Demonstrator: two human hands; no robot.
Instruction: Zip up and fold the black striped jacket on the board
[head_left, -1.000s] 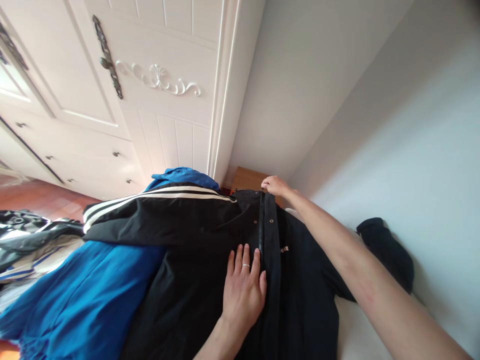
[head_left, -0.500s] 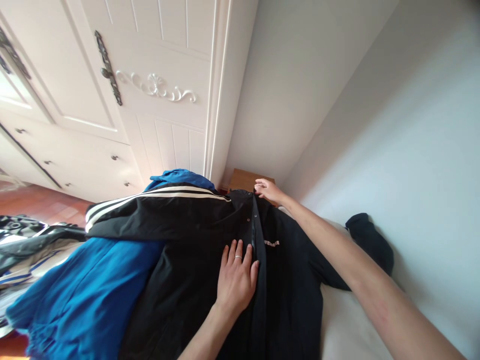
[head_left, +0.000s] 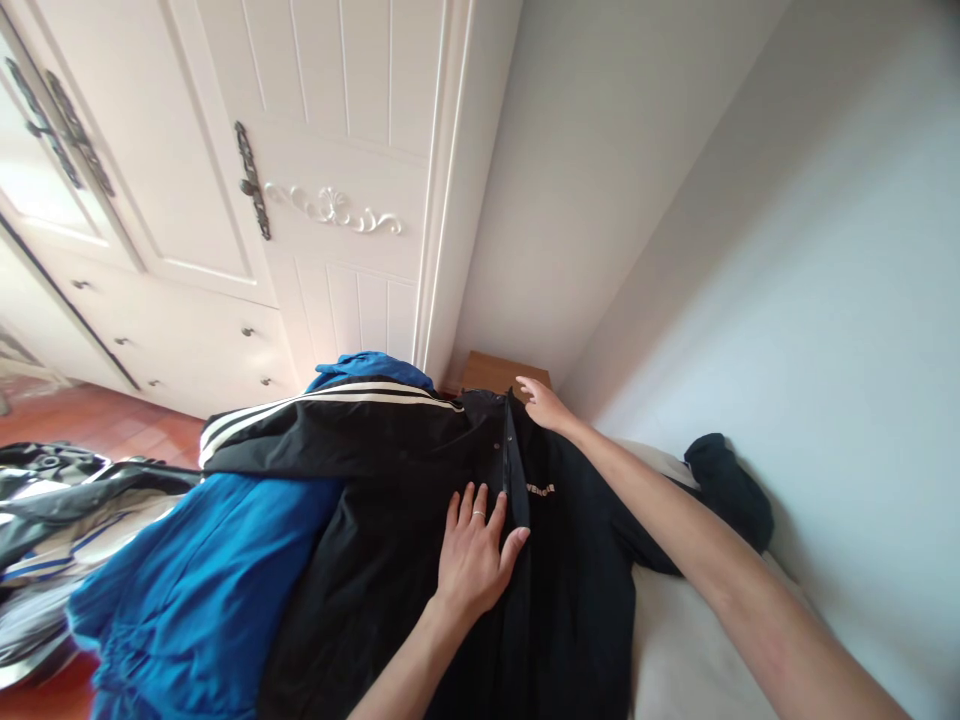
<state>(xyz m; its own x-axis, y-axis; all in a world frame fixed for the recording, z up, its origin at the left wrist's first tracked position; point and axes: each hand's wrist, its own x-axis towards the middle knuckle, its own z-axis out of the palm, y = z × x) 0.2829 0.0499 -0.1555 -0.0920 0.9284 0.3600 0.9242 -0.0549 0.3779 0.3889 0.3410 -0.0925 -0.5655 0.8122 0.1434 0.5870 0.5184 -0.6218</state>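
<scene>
**Black jacket laid flat, front placket being lined up**

I see one black jacket spread front-up on the bed, its far end toward the wardrobe. My left hand lies flat and open on the cloth just left of the front placket, fingers spread, a ring on one finger; it presses down and grips nothing. My right hand reaches to the far end of the placket, near the collar, fingers loose and resting on the fabric. I cannot tell whether it pinches the edge or only touches it.

As I judge it, the front is closed and straight along the stretch I can see: the two edges meet in a line between my hands, with a couple of snaps showing and a small white logo just right of it. The left sleeve, with its white stripes, runs out sideways, unfolded. The right sleeve end lies well apart, toward the wall. So flattening looks largely done, and no fold is made yet.

Counted: one black jacket, one blue garment partly under it on the left, one black-and-white patterned piece at the far left edge, one small wooden stand beyond the collar, two hands, both mine.
</scene>
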